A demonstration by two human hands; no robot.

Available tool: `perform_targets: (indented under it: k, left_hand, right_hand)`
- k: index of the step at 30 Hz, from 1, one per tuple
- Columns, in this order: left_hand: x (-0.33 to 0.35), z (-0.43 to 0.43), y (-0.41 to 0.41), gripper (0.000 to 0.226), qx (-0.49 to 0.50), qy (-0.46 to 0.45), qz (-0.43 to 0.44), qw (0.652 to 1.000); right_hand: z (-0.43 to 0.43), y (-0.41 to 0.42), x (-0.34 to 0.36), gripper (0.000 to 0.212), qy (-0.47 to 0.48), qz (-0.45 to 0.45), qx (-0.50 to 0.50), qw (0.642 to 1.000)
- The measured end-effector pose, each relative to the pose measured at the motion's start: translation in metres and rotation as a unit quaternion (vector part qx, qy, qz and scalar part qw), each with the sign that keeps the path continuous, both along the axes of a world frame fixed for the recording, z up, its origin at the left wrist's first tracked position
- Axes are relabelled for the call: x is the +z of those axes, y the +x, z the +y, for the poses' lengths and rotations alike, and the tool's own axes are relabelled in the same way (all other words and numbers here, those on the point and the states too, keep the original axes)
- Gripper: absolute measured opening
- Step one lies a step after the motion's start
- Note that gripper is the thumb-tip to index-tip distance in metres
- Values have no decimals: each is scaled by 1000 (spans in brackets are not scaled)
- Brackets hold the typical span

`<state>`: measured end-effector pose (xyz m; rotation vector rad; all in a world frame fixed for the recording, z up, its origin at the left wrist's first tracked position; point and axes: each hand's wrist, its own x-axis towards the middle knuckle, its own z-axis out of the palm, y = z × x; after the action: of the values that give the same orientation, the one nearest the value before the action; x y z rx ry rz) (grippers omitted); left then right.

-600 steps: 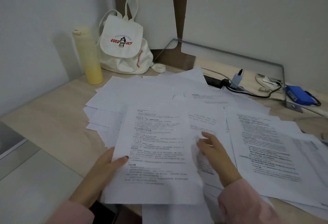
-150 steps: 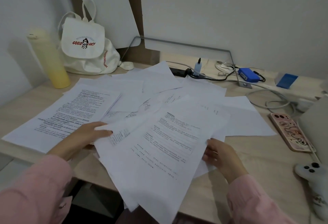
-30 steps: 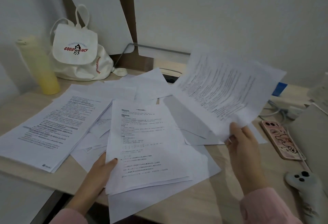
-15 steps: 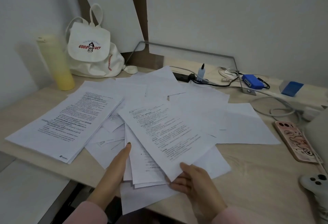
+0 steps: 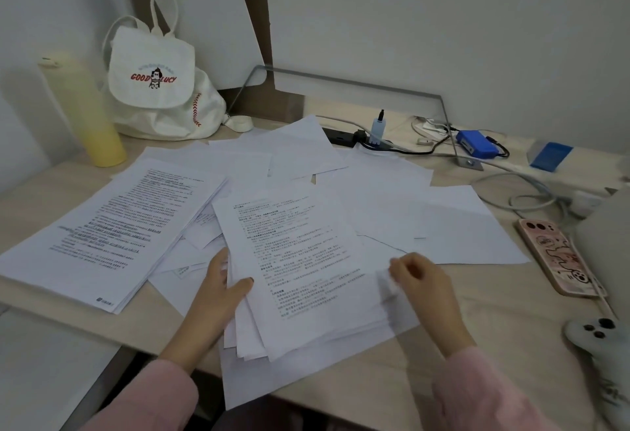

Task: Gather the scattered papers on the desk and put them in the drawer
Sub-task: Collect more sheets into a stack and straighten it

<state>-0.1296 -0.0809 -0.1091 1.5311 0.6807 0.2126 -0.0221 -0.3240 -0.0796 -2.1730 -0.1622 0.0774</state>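
A loose stack of printed papers (image 5: 300, 260) lies in the middle of the desk (image 5: 477, 321), overhanging its front edge. My left hand (image 5: 218, 290) grips the stack's left edge, thumb on top and fingers underneath. My right hand (image 5: 422, 280) is blurred at the stack's right edge, its curled fingers pinching a sheet's edge. A tidier pile of printed pages (image 5: 112, 226) sits at the left. Several blank sheets (image 5: 443, 226) are spread behind and to the right. No drawer is in view.
At the back left stand a yellow bottle (image 5: 85, 113) and a white backpack (image 5: 156, 86). A power strip (image 5: 344, 137), cables and a blue box (image 5: 477, 144) line the back. A pink-cased phone (image 5: 555, 256) and a white controller (image 5: 600, 338) lie at the right.
The top printed sheet has swung from a slant to lie squarer on the stack. My right hand moved from the sheet's bottom edge to its right edge; my left thumb came onto the stack.
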Motion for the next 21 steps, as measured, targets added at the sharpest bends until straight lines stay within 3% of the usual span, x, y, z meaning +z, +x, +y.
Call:
perform_targets:
  k: [2, 6, 10, 13, 16, 21]
  left_hand:
    - [1, 3, 3, 60, -3, 7, 4, 1000]
    - [1, 7, 9, 57, -4, 20, 8, 1000]
    - [-1, 10, 13, 57, 3, 25, 7, 1000]
    - [-3, 11, 12, 53, 8, 11, 0, 1000]
    - [-6, 11, 10, 52, 7, 22, -1, 1000]
    - [-7, 11, 11, 53, 8, 57, 6, 998]
  right_hand:
    - [-8, 25, -7, 9, -80, -39, 0, 996]
    - [-10, 63, -19, 49, -200, -43, 50, 978]
    - [-4, 78, -23, 63, -276, -38, 98, 955]
    - [-1, 88, -21, 61, -364, -69, 117, 921]
    - [3, 101, -18, 53, -466, -126, 139, 865]
    - [5, 118, -22, 42, -533, -205, 162, 805]
